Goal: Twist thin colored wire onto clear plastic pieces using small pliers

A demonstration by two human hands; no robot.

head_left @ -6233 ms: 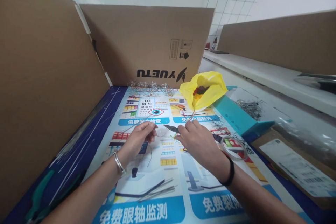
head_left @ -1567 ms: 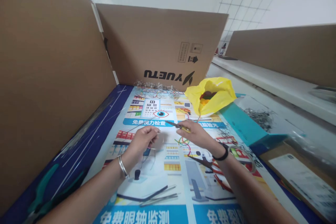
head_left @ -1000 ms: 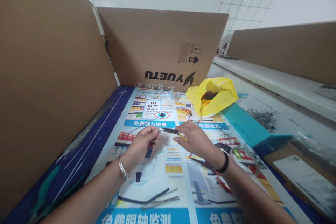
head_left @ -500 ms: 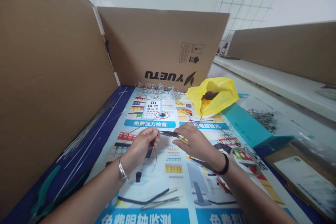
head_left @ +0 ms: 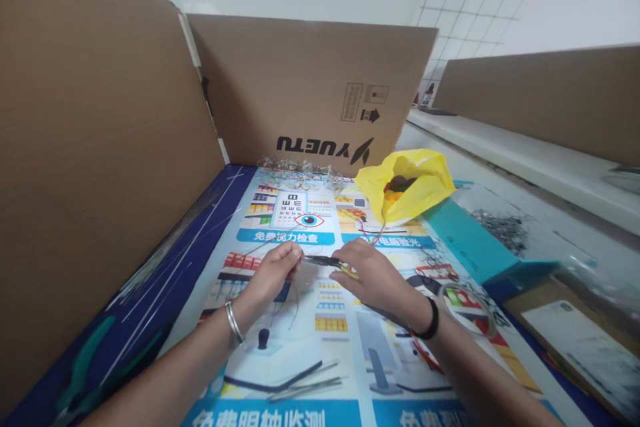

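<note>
My left hand (head_left: 273, 275) is pinched closed on a thin wire (head_left: 297, 307), whose free end curves down below the fingers. What sits between the fingertips is too small to make out. My right hand (head_left: 377, 277) grips needle-nose pliers (head_left: 323, 260) with yellow handles. Their dark jaws point left and reach the left fingertips; whether they bite on the wire, I cannot tell. Under both hands lies a printed poster (head_left: 345, 347) with an eye chart. Several short wire pieces (head_left: 310, 383) rest on it nearer to me.
A yellow bag (head_left: 423, 180) with dark and orange things inside stands at the back right. Beside it is a teal box (head_left: 475, 240). A wire coil (head_left: 467, 310) lies right of my right wrist, teal-handled pliers (head_left: 87, 360) at lower left. Cardboard panels (head_left: 300, 80) wall the back and left.
My right hand has dipped slightly and its fingers have drawn in around the pliers' handles. The pliers have shifted a little and lie flatter. My left hand has barely moved.
</note>
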